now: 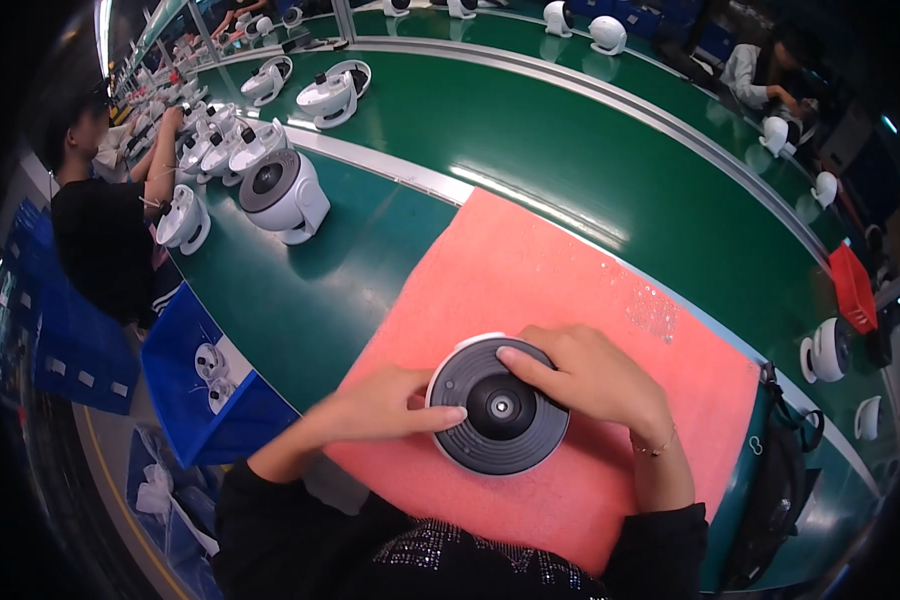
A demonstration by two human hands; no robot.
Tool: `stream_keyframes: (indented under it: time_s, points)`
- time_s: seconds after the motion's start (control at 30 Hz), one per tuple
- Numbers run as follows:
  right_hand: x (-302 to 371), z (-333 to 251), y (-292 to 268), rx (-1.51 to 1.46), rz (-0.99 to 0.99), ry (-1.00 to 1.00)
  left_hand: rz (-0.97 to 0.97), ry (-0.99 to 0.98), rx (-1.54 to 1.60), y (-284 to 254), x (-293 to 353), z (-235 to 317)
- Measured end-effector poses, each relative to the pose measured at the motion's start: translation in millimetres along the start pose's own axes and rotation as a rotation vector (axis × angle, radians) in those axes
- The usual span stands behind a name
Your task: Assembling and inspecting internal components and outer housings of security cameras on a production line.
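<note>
Between my two hands is a round camera unit (470,440) with a white shell, a dark grey ridged face and a black domed lens in the middle. It is over a pink foam mat (440,280), its lens facing up toward me. My left hand (390,405) grips its left side, thumb laid across the grey face. From the upper right my right hand (580,370) holds the rim, its thumb pressing on the face near the top. Fingers under the shell are hidden. A similar white camera (288,200) with a grey face stands on the bench, left of the mat.
A green conveyor (490,110) carrying white housings (335,95) runs beyond a metal rail. More housings (220,150) cluster at the left near a co-worker (100,200). A blue bin (195,400) holds white parts. A black bag (775,490) lies right, and a red bin (852,285) farther off.
</note>
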State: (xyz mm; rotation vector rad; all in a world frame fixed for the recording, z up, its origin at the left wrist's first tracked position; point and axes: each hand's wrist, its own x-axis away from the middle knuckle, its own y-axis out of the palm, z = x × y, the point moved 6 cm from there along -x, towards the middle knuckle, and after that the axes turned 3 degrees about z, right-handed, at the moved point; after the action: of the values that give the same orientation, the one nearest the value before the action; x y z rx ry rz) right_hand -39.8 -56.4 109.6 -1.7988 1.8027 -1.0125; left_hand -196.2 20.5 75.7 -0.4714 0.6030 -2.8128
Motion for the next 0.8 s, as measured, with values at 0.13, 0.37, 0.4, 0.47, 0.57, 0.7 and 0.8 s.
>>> stream_keyframes:
  time_s: [0.13, 0.37, 0.4, 0.47, 0.57, 0.7, 0.8]
  points:
    - [4.4, -3.0, 1.5, -0.135, -0.104, 0.121, 0.066, -0.06, 0.59, 14.9, 9.4, 3.7]
    - [8.5, -23.3, -16.0, -0.449, 0.416, -0.362, 0.442, 0.339, -0.074, -17.7, 18.0, 64.0]
    - [9.1, -24.1, -19.8, -0.422, 0.468, -0.403, 0.449, 0.355, -0.085, -19.7, 17.9, 66.8]
    - [9.2, -25.6, -24.7, -0.392, 0.524, -0.443, 0.463, 0.383, -0.1, -23.6, 14.8, 69.3]
    - [4.8, -23.2, -29.7, -0.395, 0.591, -0.404, 0.409, 0.367, 0.011, -33.6, -1.0, 59.3]
    - [-4.1, -11.6, -33.8, -0.61, 0.44, -0.463, 0.303, 0.31, 0.41, -46.3, -13.8, 37.7]
    - [5.1, -21.4, -34.5, -0.64, 0.351, -0.464, 0.235, 0.662, 0.699, -55.8, -26.9, 20.8]
